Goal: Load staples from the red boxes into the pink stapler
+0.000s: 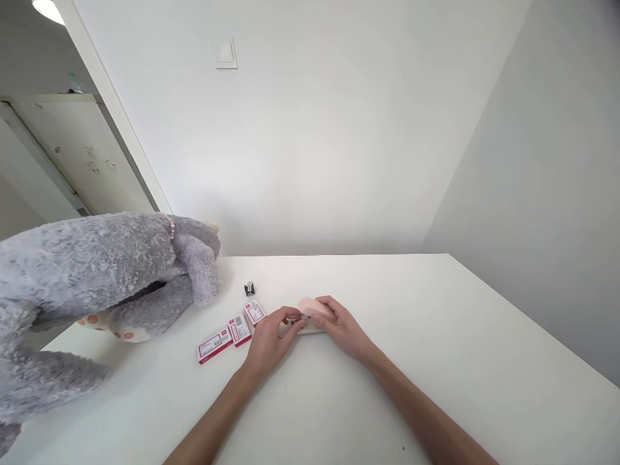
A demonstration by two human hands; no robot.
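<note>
A pink stapler (316,306) with a pale base (310,329) lies on the table in front of me. My right hand (345,329) grips its pink upper part, fingers over the top and thumb along the near side. Fingers bent, my left hand (270,339) closes on the stapler's left end, where a small metal part shows between the two hands. Whether loose staples are in those fingers is hidden. Just left of my left hand are three red-and-white staple boxes (214,345), (239,329), (254,311).
Behind the boxes stands a small black-and-silver staple remover or clip (249,289). A large grey plush toy (121,265) takes up the left side of the white table (436,336). The wall (329,142) rises along the table's back edge.
</note>
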